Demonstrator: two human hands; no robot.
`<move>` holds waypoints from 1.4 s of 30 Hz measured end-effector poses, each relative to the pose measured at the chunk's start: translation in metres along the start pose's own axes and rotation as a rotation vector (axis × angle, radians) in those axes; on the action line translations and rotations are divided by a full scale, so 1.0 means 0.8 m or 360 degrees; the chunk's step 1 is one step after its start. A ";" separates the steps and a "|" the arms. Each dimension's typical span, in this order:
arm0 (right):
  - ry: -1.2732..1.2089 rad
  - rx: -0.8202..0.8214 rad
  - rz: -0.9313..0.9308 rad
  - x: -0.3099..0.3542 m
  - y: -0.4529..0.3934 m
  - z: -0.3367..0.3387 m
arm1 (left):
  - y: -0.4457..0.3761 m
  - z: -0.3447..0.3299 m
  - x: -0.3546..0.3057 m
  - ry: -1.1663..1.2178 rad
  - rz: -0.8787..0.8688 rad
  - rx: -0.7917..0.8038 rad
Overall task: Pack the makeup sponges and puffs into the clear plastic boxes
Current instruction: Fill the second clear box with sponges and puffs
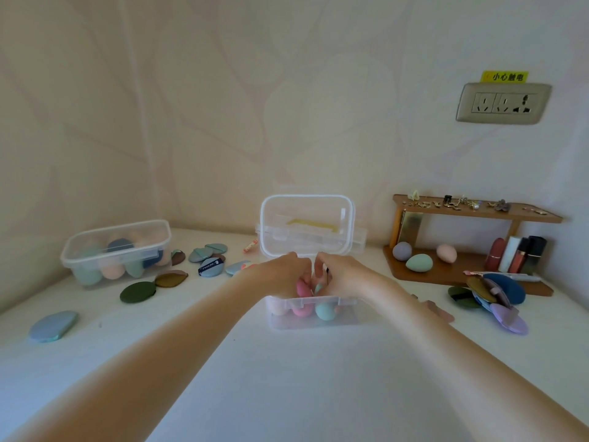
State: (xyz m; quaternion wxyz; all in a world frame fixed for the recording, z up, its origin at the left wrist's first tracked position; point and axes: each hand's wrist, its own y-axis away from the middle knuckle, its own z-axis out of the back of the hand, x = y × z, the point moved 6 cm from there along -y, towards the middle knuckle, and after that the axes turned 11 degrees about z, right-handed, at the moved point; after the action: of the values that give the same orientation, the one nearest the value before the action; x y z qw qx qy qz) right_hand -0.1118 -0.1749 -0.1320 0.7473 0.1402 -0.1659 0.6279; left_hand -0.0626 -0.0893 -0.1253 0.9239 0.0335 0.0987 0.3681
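Note:
A clear plastic box (pixel 347 303) stands open at the table's middle, its lid (pixel 307 228) raised behind it. Inside lie a pink sponge (pixel 302 290), a teal sponge (pixel 325 311) and others. Both my hands reach into the box from above. My left hand (pixel 283 275) curls its fingers round the pink sponge. My right hand (pixel 345 275) pinches a pale green puff (pixel 318 287) with a black strap; its fingertips are partly hidden. A second clear box (pixel 118 250), lid on, holds several sponges at the left.
Loose puffs lie around: a dark green one (pixel 137 291), a blue one (pixel 52 325), several near the left box (pixel 207 260), and a pile (pixel 490 298) at the right. A wooden shelf (pixel 443 272) carries three egg sponges and lipsticks (pixel 516 255). A wall socket (pixel 503 103) is above.

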 end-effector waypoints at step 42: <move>0.0757 -0.0516 -0.0669 -0.177 0.031 0.078 | -0.050 -0.021 -0.058 0.0162 -0.0174 -0.0026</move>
State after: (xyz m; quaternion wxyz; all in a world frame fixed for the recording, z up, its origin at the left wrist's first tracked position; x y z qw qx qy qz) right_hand -0.1627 -0.3228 -0.1354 0.8905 -0.0994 -0.0523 0.4409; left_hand -0.0724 -0.1503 -0.1394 0.9366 0.0017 0.1442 0.3192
